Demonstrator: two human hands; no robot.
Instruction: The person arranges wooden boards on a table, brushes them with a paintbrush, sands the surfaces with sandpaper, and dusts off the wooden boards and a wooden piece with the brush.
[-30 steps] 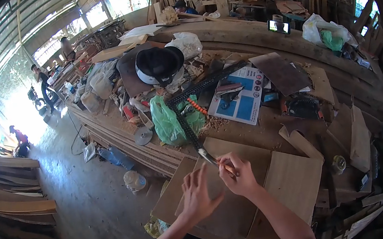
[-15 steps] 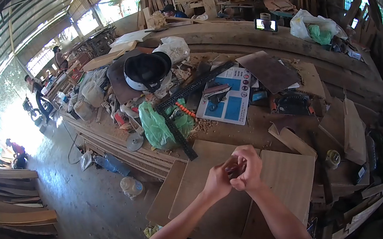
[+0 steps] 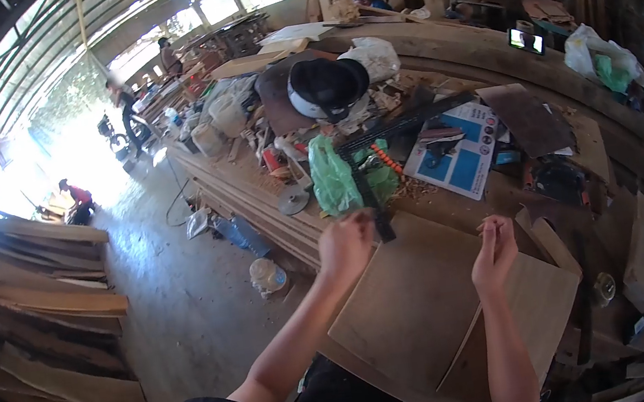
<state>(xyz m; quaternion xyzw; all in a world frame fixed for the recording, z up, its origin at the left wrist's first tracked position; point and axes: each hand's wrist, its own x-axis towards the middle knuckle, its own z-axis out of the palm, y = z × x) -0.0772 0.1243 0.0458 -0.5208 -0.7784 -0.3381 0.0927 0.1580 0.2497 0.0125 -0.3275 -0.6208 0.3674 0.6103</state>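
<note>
My left hand (image 3: 347,247) is raised over the left edge of a flat wooden panel (image 3: 409,296), its fingers curled in and slightly blurred. Right beside its fingertips is the lower end of a black perforated carpenter's square (image 3: 382,221). A green plastic bag (image 3: 333,179) lies just beyond that hand. My right hand (image 3: 495,252) hovers above the panel's right half, thumb and fingers pinched together. What either hand holds, if anything, I cannot tell. A dark gap runs between the panel's two halves in front of me.
A black-and-white cap (image 3: 327,89), a blue-and-white printed sheet (image 3: 455,153), a brown board (image 3: 526,119) and a lit phone (image 3: 526,41) lie on the cluttered bench. Planks (image 3: 57,304) are stacked at left. Several people are in the background.
My hands were together over the middle of the panel and have come apart, the left toward the square, the right to the right. The camera view has swung left.
</note>
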